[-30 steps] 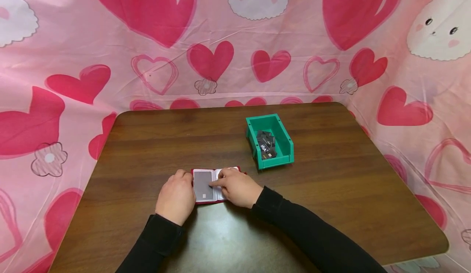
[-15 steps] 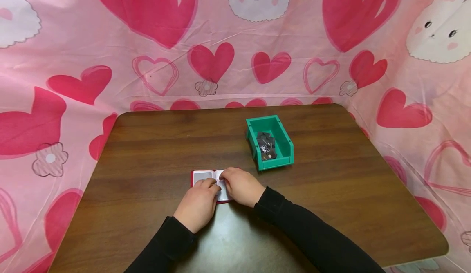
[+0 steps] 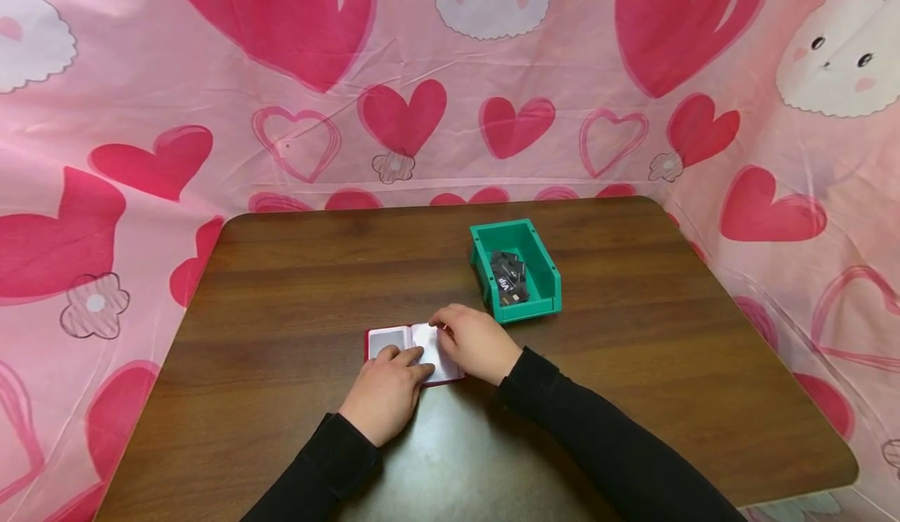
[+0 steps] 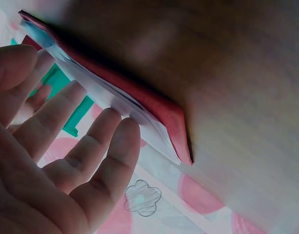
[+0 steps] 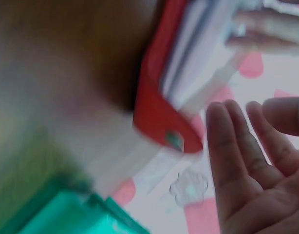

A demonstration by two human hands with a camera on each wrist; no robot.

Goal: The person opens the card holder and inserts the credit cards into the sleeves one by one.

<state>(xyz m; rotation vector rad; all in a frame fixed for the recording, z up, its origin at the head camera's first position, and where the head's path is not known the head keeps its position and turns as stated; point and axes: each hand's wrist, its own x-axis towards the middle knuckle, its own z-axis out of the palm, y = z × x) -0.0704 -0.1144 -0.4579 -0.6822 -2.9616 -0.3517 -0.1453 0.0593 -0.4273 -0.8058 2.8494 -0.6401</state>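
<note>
At the left of the head view we saw pink cloth point(image 3: 228, 155) printed with hearts, which also ran across the top and down the right side. Next came the brown wood-look table point(image 3: 281, 280), filling the middle and lower part of the frame. From the bottom edge, left of centre, a black left sleeve point(image 3: 319, 459) led up to the left hand point(image 3: 383, 397), whose fingers we saw spread apart and fairly straight, resting on the pages of a small red-covered booklet point(image 3: 444, 362).

That booklet lay open on the table just below the middle of the frame, a grey card-like panel point(image 3: 387, 339) showing on its left page and white on its right. In the right wrist view we made out its rounded red flap point(image 5: 157, 122).

At the booklet's upper right corner we saw the right hand point(image 3: 481, 342), its fingers slightly bent and free; we could not tell whether the fingertips touched the page. Just above and to the right stood a green bin point(image 3: 523, 315), with dark cards point(image 3: 512, 276) heaped along its left side. The black right sleeve point(image 3: 598, 428) stretched toward the lower right.
</note>
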